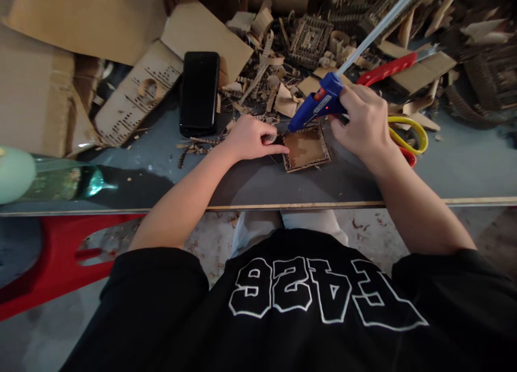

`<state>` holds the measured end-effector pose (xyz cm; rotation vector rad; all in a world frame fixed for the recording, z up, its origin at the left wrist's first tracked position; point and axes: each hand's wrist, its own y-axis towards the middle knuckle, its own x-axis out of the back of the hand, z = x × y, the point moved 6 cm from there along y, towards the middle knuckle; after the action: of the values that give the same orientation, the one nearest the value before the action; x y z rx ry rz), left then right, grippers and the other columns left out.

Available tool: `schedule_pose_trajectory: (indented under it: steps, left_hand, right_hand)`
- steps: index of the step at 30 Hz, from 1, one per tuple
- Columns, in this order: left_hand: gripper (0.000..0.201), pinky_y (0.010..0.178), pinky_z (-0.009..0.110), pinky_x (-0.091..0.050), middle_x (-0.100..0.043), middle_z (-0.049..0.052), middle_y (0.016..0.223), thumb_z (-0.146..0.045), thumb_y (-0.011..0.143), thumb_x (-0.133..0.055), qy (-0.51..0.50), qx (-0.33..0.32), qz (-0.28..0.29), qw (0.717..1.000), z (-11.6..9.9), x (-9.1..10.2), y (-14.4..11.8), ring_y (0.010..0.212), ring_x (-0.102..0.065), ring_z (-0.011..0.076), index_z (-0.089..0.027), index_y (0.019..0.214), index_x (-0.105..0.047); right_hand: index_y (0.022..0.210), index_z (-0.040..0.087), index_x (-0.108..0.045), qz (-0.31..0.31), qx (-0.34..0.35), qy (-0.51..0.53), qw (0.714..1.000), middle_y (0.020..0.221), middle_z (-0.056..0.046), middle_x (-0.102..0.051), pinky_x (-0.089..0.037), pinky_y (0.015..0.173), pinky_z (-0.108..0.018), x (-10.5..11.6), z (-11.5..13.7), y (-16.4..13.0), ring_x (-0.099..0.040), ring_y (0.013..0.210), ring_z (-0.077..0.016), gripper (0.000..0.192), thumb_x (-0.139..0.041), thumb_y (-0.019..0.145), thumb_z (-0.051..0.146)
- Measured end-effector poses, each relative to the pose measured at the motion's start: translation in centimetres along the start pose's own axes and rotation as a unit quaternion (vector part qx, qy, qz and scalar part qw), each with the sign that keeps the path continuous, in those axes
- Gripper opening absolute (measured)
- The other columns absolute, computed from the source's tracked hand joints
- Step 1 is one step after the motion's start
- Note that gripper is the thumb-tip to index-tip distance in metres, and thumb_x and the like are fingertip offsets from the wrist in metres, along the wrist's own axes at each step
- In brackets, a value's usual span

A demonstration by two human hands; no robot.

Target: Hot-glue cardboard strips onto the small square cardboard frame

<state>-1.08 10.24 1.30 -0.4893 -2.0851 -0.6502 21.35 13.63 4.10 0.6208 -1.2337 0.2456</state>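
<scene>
A small square cardboard tray [306, 147] with low corrugated walls lies on the grey table near its front edge. My left hand [252, 139] is at the tray's left side, its thumb pressed on the left wall and the other fingers curled, partly hidden. In my right hand [361, 119] is a blue hot glue gun [317, 107], gripped by its handle. Its nozzle points down and left, over the tray's back left corner; whether it touches cannot be told. A small red light glows on its side, and a long translucent glue stick [377, 30] sticks out of its back.
Cardboard scraps [262, 81] are heaped along the back. A black phone [198, 92] lies left of centre. A red-handled knife [388, 69] and yellow-and-red scissors handles [420, 135] are at the right. A green bottle [60, 178] lies at the left edge, above a red stool [60, 243].
</scene>
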Motion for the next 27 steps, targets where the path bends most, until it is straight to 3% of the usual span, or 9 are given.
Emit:
schedule_pose_trajectory:
  steps: [4,11,15,21,27]
  left_hand:
    - [0.073,0.062,0.025,-0.036,-0.031,-0.009,0.047,-0.071,0.089,-0.075,0.001,-0.003,-0.003,1.0,-0.1,0.1,0.0,0.048,-0.032,0.0075,-0.02,0.055,-0.035]
    - [0.075,0.067,0.026,-0.042,-0.029,-0.009,0.048,-0.075,0.092,-0.07,-0.009,-0.007,0.0,1.0,-0.1,0.0,0.0,0.048,-0.033,0.0077,-0.02,0.056,-0.034]
    - [0.075,0.067,0.027,-0.043,-0.029,-0.009,0.048,-0.074,0.092,-0.07,-0.006,0.0,0.01,1.0,-0.1,0.0,0.0,0.049,-0.034,0.0087,-0.021,0.056,-0.032]
    - [0.074,0.065,0.026,-0.04,-0.028,-0.009,0.048,-0.072,0.092,-0.071,-0.01,0.003,0.01,1.0,-0.2,0.1,0.1,0.049,-0.029,0.0074,-0.021,0.056,-0.032]
    - [0.074,0.07,0.028,-0.044,-0.028,-0.009,0.05,-0.072,0.092,-0.072,-0.006,0.004,0.02,1.0,0.0,0.0,0.0,0.05,-0.03,0.0079,-0.021,0.057,-0.032]
  right_hand:
    - [0.116,0.024,-0.06,-0.023,0.021,-0.003,1.0,0.114,-0.013,-0.074,-0.057,0.096,-0.051,0.2,0.0,-0.1,-0.07,0.109,-0.0356,0.037,-0.062,0.08,0.016]
    - [0.111,0.027,-0.062,-0.018,-0.015,-0.028,0.999,0.112,-0.013,-0.075,-0.059,0.094,-0.052,0.9,-0.9,0.0,-0.071,0.109,-0.0354,0.035,-0.061,0.076,0.02]
    - [0.114,0.031,-0.062,-0.018,-0.037,0.013,0.999,0.117,-0.012,-0.075,-0.056,0.102,-0.053,2.0,-1.0,0.0,-0.069,0.117,-0.0352,0.037,-0.061,0.077,0.028]
    - [0.099,0.032,-0.059,-0.013,-0.065,0.042,0.997,0.127,-0.015,-0.076,-0.053,0.108,-0.051,3.5,-0.9,-0.1,-0.069,0.126,-0.0358,0.027,-0.062,0.072,0.031]
    - [0.111,0.03,-0.066,-0.027,-0.038,-0.013,0.999,0.123,-0.011,-0.078,-0.056,0.104,-0.047,3.9,-1.6,-0.4,-0.072,0.123,-0.031,0.035,-0.059,0.076,0.027]
